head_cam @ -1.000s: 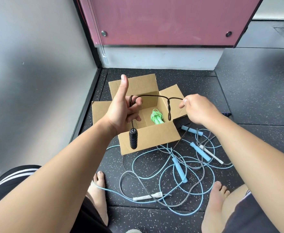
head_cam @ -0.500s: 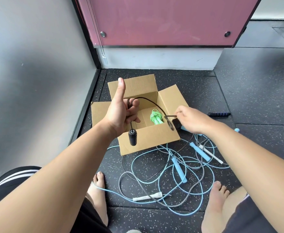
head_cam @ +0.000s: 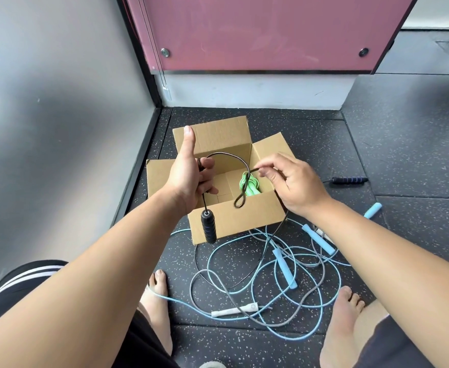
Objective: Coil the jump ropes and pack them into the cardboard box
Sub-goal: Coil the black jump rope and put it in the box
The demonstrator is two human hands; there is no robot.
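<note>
- Black shorts (head_cam: 18,282), white stripes running down the left leg's outer side.
- Plain dark grey fabric over the right thigh (head_cam: 393,349).
- Bare forearms (head_cam: 98,274), uncovered down to left hand (head_cam: 183,179) and right hand (head_cam: 295,181).
- Bare feet (head_cam: 156,301) on the floor.

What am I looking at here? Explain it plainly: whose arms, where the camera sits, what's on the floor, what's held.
There is no machine here. A person wears a camera on the head, looking forward and down, so both arms are their own. The left hand, thumb up, grips a black jump rope; one black handle hangs below it. The right hand pinches the same cord further along. Below the hands, on the dark floor, stands an open cardboard box with a coiled green rope inside. Nearer the feet lie tangled light blue ropes and a grey rope with a white handle; the other black handle lies on the right.
</note>
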